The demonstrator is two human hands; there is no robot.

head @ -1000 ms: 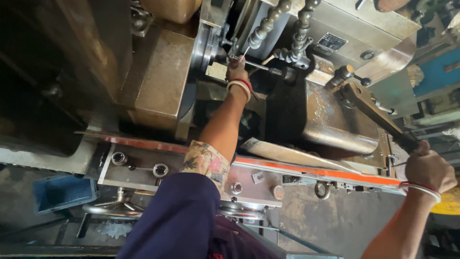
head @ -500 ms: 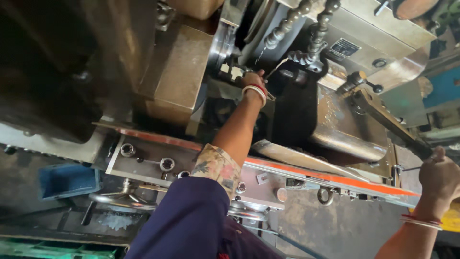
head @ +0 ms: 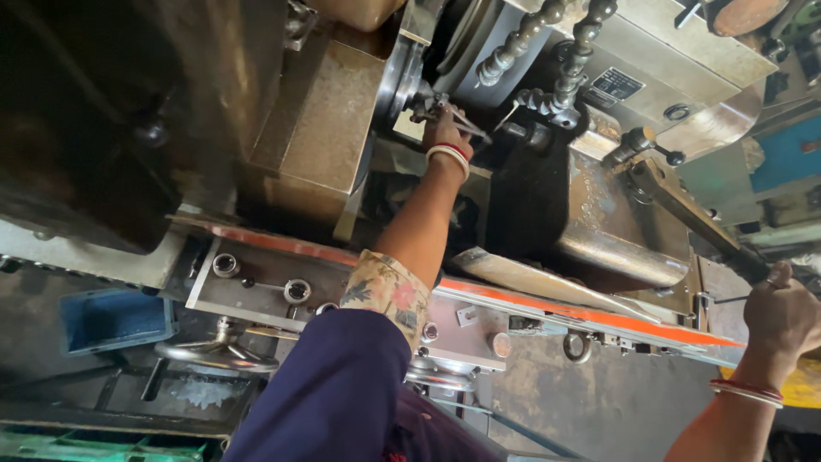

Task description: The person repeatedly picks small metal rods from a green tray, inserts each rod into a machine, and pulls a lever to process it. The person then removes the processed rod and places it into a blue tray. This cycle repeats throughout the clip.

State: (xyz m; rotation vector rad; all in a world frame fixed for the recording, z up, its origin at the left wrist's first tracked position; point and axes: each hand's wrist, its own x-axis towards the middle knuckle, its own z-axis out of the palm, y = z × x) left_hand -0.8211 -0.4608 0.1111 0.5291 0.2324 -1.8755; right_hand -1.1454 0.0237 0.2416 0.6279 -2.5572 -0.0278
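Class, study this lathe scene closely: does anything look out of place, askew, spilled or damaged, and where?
Nothing is plainly broken or spilled. The machine bed looks oily and grimy. What stands out is the left hand reaching in at the chuck, close to the tooling, while the right hand grips a long lever.

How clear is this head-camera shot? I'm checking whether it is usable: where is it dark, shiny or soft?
Head view: upper left is deep shadow; the curved grey metal machine cover shows bright sheen; left hand and right hand look fairly sharp.
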